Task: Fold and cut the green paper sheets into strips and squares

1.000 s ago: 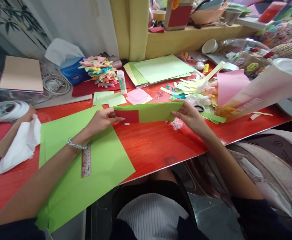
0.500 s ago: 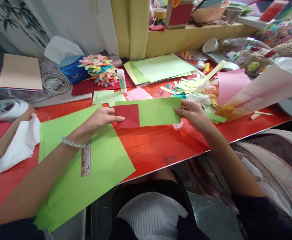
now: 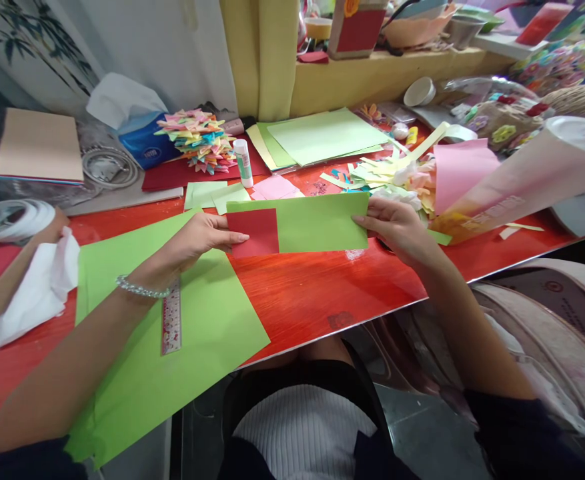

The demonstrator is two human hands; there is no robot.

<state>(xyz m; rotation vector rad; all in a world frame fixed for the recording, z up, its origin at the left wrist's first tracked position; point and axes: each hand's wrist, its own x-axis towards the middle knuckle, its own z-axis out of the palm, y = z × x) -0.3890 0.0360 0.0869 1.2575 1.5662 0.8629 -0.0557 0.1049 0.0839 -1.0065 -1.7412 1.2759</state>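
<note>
A green paper strip (image 3: pixel 323 223) is held up above the red table (image 3: pixel 312 293) between my two hands. Over its left end lies a red paper square (image 3: pixel 253 233). My left hand (image 3: pixel 205 235) pinches the square and the strip's left end together, thumb in front. At the strip's right end, my right hand (image 3: pixel 395 228) grips the edge between thumb and fingers. Under my left forearm are a large green sheet (image 3: pixel 212 313) and a small patterned ruler (image 3: pixel 171 320) lying on it.
Behind the strip stands a glue stick (image 3: pixel 243 163), beside pale green squares (image 3: pixel 203 194) and pink squares (image 3: pixel 276 187). Paper scraps (image 3: pixel 372 172) and a tall paper cup (image 3: pixel 527 183) are at right. Light green sheets (image 3: pixel 327 137) lie at the back. A tissue pack (image 3: pixel 145 141) sits left.
My right hand has moved slightly right and nearer, bringing the strip's right end along. The left hand keeps its pinch on the red square, nearly in place.
</note>
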